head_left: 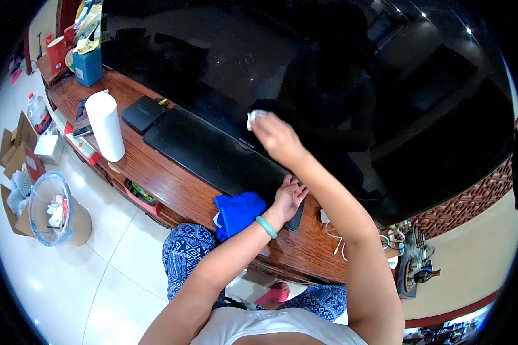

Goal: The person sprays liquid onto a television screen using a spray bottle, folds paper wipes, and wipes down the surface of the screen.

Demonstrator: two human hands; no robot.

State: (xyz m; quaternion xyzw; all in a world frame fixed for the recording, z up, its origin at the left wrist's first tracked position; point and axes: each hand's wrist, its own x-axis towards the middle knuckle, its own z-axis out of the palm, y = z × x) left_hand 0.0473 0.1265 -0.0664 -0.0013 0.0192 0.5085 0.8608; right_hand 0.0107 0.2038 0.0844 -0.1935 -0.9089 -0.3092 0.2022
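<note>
A white wipe is gripped in my right hand, pressed near the lower edge of the large black TV screen. My left hand, with a green bangle at the wrist, rests fingers apart on the right end of the black TV base. Just left of that wrist, a crumpled blue cloth lies on the front edge of the wooden cabinet.
A paper towel roll stands at the cabinet's left, beside a black box and a blue tissue box. White cables and ornaments are at right. A trash bin stands on the floor.
</note>
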